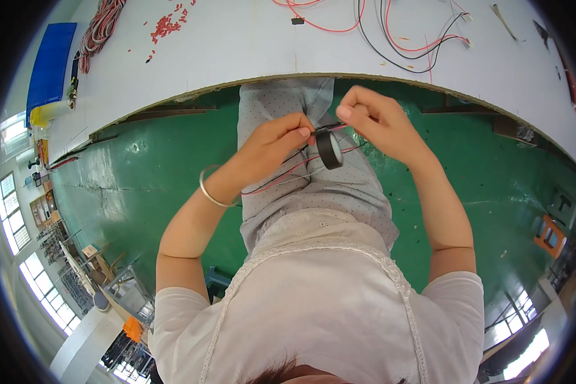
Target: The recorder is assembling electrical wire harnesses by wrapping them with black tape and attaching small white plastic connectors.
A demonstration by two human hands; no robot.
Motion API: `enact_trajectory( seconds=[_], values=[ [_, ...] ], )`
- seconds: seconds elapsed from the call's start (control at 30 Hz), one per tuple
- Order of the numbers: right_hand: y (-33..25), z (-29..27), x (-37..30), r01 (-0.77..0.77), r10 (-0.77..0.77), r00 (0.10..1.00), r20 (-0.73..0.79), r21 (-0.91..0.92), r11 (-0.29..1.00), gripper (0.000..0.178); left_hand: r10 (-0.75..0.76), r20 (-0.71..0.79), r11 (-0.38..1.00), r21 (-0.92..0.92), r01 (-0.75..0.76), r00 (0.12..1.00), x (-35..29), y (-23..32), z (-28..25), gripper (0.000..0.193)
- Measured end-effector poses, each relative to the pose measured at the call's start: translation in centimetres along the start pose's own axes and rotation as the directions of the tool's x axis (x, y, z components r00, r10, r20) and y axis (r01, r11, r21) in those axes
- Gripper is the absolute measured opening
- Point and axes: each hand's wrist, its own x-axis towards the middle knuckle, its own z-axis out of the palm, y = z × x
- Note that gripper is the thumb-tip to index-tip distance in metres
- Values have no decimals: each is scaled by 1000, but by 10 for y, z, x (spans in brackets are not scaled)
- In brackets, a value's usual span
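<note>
Above my lap, my left hand (pixel 270 146) is closed, its thumb and fingertips pinching a thin bundle of wires (pixel 293 170) in red, black and white. My right hand (pixel 383 127) is also closed, with thumb and forefinger on the same bundle a short way to the right. Between the two hands a roll of black tape (pixel 327 151) hangs against the wires, its pale core facing right. Black tape seems to cover the stretch of wire beside my left fingertips. Loose wire ends trail below over my grey dotted trousers (pixel 262 109).
Ahead is a white tabletop (pixel 237 38) with a rough front edge. On it lie small red pieces (pixel 165 27), a coiled wire bundle (pixel 99 29), a blue strip (pixel 51 64) and red and black wires with connectors (pixel 422 51). An orange stool (pixel 550 237) stands at right.
</note>
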Motion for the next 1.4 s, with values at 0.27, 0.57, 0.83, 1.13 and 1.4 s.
enact_trajectory(
  seconds=[0.27, 0.57, 0.83, 1.13, 1.4],
  values=[
    [8, 18, 12, -300, 286, 936, 204, 40, 953, 36, 597, -112, 623, 689, -371, 794, -5, -12, 26, 13],
    [16, 14, -2, -130, 72, 986, 150, 419, 899, 35, -195, 120, 777, -587, 228, 974, -13, -21, 11, 23],
    [-1, 17, -3, -222, 225, 974, 1, 157, 962, 44, -70, -1, 981, -182, 69, 998, -5, -12, 20, 21],
    [-2, 5, 1, -270, 275, 960, 43, 383, 883, 33, 558, -274, 721, 627, -295, 783, 1, -17, 39, 16],
    [14, -8, -14, -22, -63, 987, 148, 515, 857, 34, -181, 196, 899, -364, 243, 964, -2, -18, 15, 24]
  ],
)
